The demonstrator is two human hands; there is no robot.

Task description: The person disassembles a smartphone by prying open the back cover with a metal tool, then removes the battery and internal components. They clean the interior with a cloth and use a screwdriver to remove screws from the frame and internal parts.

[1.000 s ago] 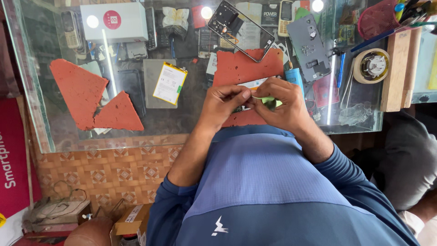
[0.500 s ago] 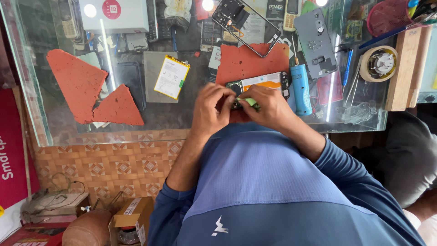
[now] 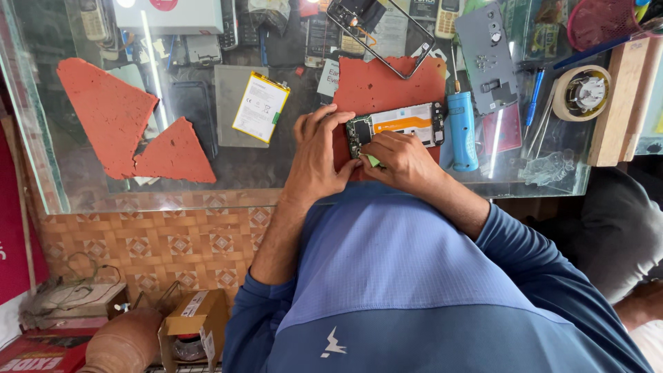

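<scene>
I see my left hand curled at the left end of the opened phone, fingertips pressed on its circuit-board corner. My right hand sits at the phone's six o'clock, fingers narrowed in a pinch on a small pale green piece at the lower edge; I cannot tell what it is. The phone lies flat on a red mat on the glass counter. A blue screwdriver lies just beside it at three o'clock, a yellow-edged battery at nine o'clock, a tape roll farther out at three.
</scene>
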